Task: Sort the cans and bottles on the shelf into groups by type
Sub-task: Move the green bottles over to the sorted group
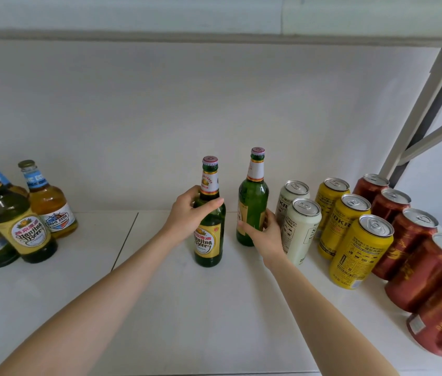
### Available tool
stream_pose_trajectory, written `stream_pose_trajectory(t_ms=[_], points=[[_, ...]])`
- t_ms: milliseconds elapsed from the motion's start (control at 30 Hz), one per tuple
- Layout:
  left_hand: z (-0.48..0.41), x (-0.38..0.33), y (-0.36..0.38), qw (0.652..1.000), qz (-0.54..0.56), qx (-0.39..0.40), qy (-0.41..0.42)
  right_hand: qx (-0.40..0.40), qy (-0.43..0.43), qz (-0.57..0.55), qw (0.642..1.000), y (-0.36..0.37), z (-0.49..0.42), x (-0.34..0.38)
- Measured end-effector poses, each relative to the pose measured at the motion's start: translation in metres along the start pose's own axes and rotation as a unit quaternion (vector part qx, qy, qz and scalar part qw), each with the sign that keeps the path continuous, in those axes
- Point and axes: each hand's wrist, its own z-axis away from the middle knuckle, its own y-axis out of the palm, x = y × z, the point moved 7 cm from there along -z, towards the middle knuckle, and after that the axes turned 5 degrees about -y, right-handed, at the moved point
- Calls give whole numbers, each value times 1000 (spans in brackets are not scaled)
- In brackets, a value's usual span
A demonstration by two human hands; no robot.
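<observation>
Two green beer bottles stand upright in the middle of the white shelf (160,308). My left hand (188,213) grips the shoulder of the nearer green bottle (210,240), which shows a gold label. My right hand (264,233) curls round the lower body of the farther green bottle (253,196). At the left stand more green bottles (21,229) and amber bottles with blue neck labels (48,204). On the right, cans stand in rows: white cans (302,229), yellow cans (361,253) and red cans (426,270).
The shelf's back wall is plain white. A grey metal upright with a diagonal brace (418,126) rises at the right behind the red cans. Another shelf board (187,36) runs overhead. A seam (124,240) crosses the shelf surface left of my left arm.
</observation>
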Motion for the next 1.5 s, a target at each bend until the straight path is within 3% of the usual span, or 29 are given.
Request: stream_pose_trajectory(t_ms=[233,433,500,700,867,1500], points=[[11,1,-3,999,37,-8,-31,-6,21,-3,1000,-8,28,6],[16,20,-12,991,71,13,-113,-73,2,23,997,-8,63,8],[19,24,-12,989,76,21,-128,-47,-6,50,998,3,71,2],[27,16,-6,990,67,18,-121,72,7,68,995,36,80,1],[39,12,7,990,64,47,-115,102,9,49,994,39,86,2],[59,-10,83,984,87,110,-106,50,13,-4,999,-34,104,-8]])
